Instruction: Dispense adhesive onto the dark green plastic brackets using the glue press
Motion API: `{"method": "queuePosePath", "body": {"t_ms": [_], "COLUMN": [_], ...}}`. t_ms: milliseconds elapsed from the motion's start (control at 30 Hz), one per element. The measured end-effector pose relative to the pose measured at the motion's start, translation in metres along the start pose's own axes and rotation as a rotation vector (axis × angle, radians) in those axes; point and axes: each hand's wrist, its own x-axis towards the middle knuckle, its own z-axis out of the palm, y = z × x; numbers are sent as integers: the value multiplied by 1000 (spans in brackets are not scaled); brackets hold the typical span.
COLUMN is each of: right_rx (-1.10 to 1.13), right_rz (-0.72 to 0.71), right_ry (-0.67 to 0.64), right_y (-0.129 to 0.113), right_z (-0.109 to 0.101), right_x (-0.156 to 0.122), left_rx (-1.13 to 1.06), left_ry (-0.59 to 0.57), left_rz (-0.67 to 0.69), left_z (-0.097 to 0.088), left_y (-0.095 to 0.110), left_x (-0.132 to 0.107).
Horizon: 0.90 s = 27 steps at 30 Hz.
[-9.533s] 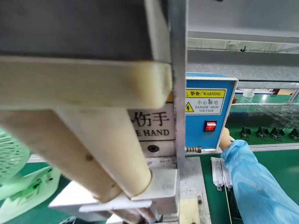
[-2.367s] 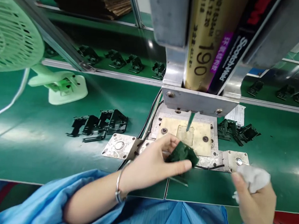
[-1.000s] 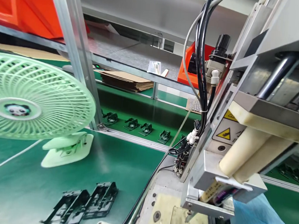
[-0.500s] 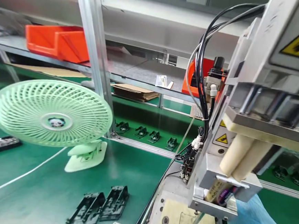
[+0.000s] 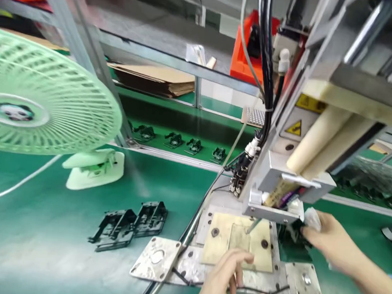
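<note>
My left hand (image 5: 228,281) is in front of the press, fingers apart and slightly curled, holding nothing. Its fingertips are over the near edge of the cream fixture plate (image 5: 210,252). Beside the press head, my right hand (image 5: 334,241), with white covers on some fingertips, is closed on a black plastic part (image 5: 290,238); the press and blur partly hide that part. Above the fixture plate stands the metal press (image 5: 275,212), with two cream cylinders (image 5: 321,143) and a thin rod pointing down at the plate. Two black plastic frames (image 5: 116,229) lie to the left on the green table.
A green fan (image 5: 79,119) stands at the left, its white cord on the table. Square metal button plates (image 5: 156,258) flank the fixture. More black parts (image 5: 193,146) line the green strip behind. Cardboard sheets (image 5: 154,74) and a red bin (image 5: 239,55) are at the back.
The view has tilted down and shifted, so the fan and shelf sit higher and further left. Both my hands have come into view at the press, the right one with a black part.
</note>
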Motion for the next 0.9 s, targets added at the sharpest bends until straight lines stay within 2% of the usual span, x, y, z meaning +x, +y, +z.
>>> {"method": "queuePosePath", "body": {"t_ms": [67,133,200,267,400,533,600,700,800,900], "right_rx": [36,97,196,314,471,455,437,419,427,427], "right_rz": [69,97,102,124,235,323,357,408,459,530], "right_ry": [-58,-39,30,85,199,329,385,466,538,590], "right_y": [6,5,-1,-5,3,28,42,65,85,96], "right_z": [19,46,70,85,84,72,68,61,54,52], "right_x": [-47,-88,-113,-126,-133,-142,-147,-152,-151,-144], "left_rx": [9,25,-5,-59,-165,-167,-180,-171,16,255], "left_ry": [-113,-171,-219,-242,-174,-187,-208,-249,-249,-259], "left_rz": [-174,-302,-380,-430,-583,-736,-726,-591,-392,-269], "left_z": [2,5,4,0,-24,-46,-52,-54,-52,-52], "left_y": [14,28,39,42,34,25,22,16,5,-4], "left_x": [-3,-6,-7,-3,23,56,68,78,81,79]}}
